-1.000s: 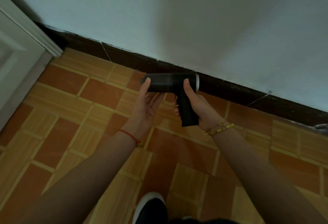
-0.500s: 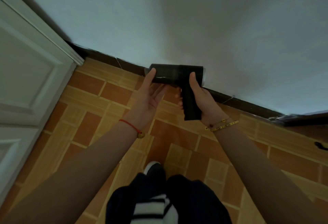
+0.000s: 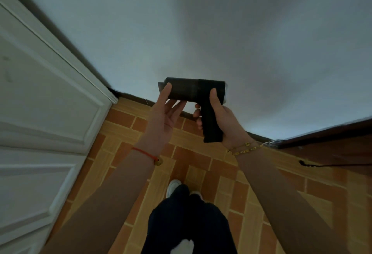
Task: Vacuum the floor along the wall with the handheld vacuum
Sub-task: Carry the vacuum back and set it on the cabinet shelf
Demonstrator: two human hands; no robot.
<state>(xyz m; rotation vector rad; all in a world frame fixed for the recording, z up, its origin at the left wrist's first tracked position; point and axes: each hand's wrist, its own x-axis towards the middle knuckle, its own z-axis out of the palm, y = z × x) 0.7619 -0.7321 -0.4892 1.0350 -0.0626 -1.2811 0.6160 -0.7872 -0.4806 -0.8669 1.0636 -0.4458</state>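
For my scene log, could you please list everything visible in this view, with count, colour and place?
handheld vacuum: 1, black, held up in front of the wall
wall: 1, pale grey, ahead
skirting: 1 strip, dark brown, at the wall's foot
floor: 1, orange and tan tiles, below
door: 1, white, panelled, left
wooden panel: 1, dark brown, right edge
cord: 1, black, against the wooden panel
shoe: 1, white, bottom centre
trousers: 1 pair, dark, bottom centre
red bracelet: 1, left wrist
gold bracelets: 2, right wrist
left hand: 1, thumb on the barrel, fingers under it
right hand: 1, grips the handle
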